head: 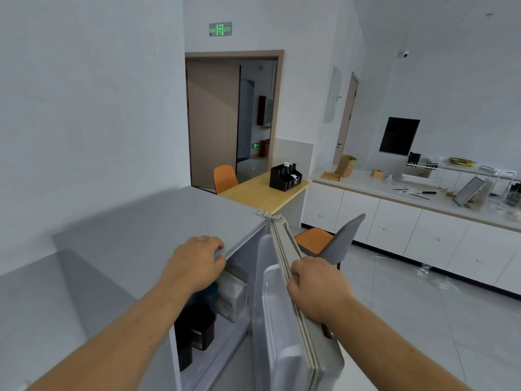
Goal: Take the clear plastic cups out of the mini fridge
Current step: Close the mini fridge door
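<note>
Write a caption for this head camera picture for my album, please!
Left hand rests on the mini fridge top while right hand grips its open door.

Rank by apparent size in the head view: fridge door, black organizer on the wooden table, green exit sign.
1. Fridge door, though it is nearest the camera.
2. Black organizer.
3. Exit sign, only slightly smaller looking and farther off.

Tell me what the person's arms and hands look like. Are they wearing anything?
Both arms are bare as far up as the picture shows. No sleeves come into view. The left hand and the right hand wear no gloves, and I see no watch, bracelet or ring on the parts that show. The fingertips are mostly hidden, so small rings there cannot be ruled out.
</note>
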{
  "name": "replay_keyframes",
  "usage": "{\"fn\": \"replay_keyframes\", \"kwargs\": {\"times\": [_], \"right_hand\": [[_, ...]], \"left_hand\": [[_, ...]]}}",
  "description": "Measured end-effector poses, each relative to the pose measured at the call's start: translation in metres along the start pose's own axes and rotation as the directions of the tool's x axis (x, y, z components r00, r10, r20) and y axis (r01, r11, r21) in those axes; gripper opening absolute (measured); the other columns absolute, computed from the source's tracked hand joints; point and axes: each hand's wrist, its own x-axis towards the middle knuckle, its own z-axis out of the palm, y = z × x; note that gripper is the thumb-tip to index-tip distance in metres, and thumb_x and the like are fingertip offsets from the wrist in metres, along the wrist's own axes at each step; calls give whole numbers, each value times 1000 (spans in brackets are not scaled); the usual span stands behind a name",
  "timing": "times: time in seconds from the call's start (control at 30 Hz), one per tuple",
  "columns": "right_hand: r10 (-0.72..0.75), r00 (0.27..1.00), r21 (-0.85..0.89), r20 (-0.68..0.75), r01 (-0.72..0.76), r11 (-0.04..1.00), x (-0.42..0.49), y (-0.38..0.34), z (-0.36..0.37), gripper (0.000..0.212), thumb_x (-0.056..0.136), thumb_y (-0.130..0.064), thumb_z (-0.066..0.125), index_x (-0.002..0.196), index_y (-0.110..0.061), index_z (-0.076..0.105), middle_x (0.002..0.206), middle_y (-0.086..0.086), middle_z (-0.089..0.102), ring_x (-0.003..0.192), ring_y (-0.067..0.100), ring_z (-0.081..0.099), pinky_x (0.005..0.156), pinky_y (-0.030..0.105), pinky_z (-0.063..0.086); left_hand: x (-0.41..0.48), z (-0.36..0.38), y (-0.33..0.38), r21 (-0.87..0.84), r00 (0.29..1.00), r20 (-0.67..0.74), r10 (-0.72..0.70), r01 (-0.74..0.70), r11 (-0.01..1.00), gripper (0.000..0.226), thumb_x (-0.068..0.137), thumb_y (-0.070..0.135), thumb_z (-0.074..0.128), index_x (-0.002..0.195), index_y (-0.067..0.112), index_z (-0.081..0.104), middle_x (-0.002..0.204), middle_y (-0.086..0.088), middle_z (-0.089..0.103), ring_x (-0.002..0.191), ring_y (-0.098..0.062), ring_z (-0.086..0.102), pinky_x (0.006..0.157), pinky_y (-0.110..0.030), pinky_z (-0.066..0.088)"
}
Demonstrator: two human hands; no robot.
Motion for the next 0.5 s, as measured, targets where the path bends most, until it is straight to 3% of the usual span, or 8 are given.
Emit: {"fn": "replay_keyframes", "kwargs": {"times": [0.4,0.5], "right_hand": [[-61,997,122,-52,67,990,5,-25,14,24,99,-44,37,85,-31,53,82,-11,51,73,5,51,59,23,44],[-86,995,136,-59,94,986,8,-32,15,28,100,-47,37,87,-30,56,85,-11,52,76,7,53,64,27,50]], "left_hand": [[2,-1,0,18,1000,-19,-5,5,1000,35,98,41,49,126,25,65,128,2,67,110,-22,59,94,-42,52],[3,0,-1,19,1000,-16,-4,4,1000,36,98,42,49,126,26,64,127,2,67,109,-21,59,94,-43,53]]}}
